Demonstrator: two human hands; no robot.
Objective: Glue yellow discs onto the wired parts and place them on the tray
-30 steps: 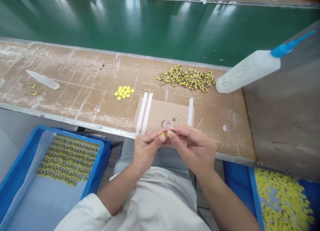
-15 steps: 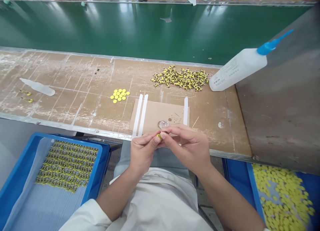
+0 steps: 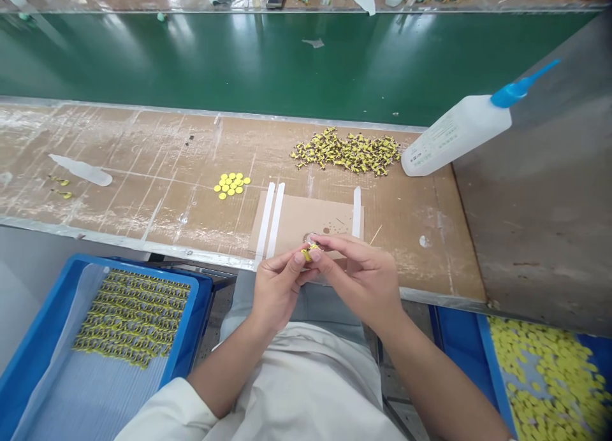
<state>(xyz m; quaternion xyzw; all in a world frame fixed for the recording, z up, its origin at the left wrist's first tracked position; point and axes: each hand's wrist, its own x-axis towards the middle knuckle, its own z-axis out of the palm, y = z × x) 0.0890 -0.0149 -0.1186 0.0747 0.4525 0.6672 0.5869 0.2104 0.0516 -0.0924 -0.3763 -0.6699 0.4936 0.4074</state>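
Both hands meet above the near edge of a cardboard pad [image 3: 296, 215]. Between the fingertips of my left hand [image 3: 277, 285] is a small yellow piece [image 3: 306, 255], pinched by thumb and index finger. My right hand [image 3: 366, 275] pinches a small yellow-and-black figure [image 3: 314, 246] against it; the fingers partly hide both. A small clear round dish [image 3: 310, 237] sits on the pad just behind the fingertips, partly covered. Farther back lies a heap of yellow-and-black figures [image 3: 347, 151]. To the left is a cluster of yellow discs [image 3: 231, 185].
A white bottle with a blue nozzle [image 3: 456, 135] leans at the right beside a metal panel [image 3: 549, 192]. Low left, a blue tray [image 3: 191, 301] holds rows of yellow-and-black pieces. A bin of yellow discs [image 3: 549, 371] is low right. A green belt [image 3: 215, 65] runs behind the table.
A yellow-and-black figure now shows at my right fingertips, against the yellow piece in my left. Both hands stay close together; the view has shifted slightly.
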